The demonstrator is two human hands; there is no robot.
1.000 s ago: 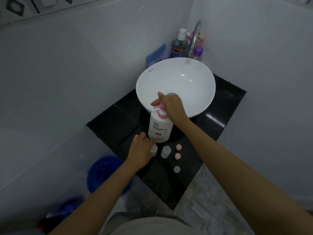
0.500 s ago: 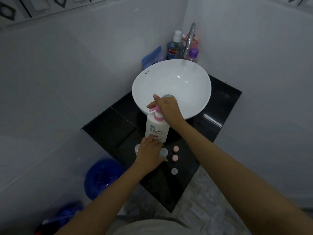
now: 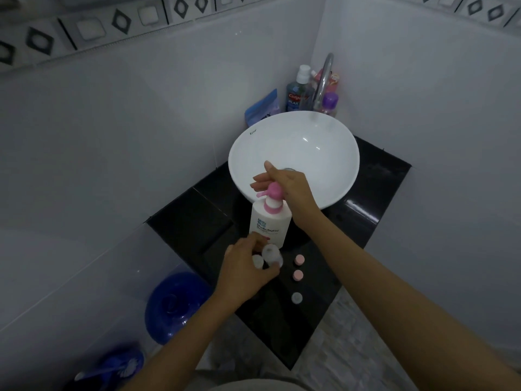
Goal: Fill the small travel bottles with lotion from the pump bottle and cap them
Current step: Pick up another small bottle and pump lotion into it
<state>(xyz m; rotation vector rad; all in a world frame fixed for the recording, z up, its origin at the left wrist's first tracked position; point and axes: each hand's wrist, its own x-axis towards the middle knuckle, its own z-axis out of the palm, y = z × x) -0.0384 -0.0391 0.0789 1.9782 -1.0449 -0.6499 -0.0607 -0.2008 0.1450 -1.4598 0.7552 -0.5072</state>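
Mid-frame on the counter (image 3: 180, 230), the left hand (image 3: 242, 273) pinches a travel bottle (image 3: 271, 254) below the pump bottle (image 3: 269, 221) — right hand (image 3: 287, 186) spread beside the pump — filling step; next, mouth under nozzle, press.

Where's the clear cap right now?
In the head view, the clear cap lies on the black counter, nearest the person in a line with two pink caps, right of the left hand.
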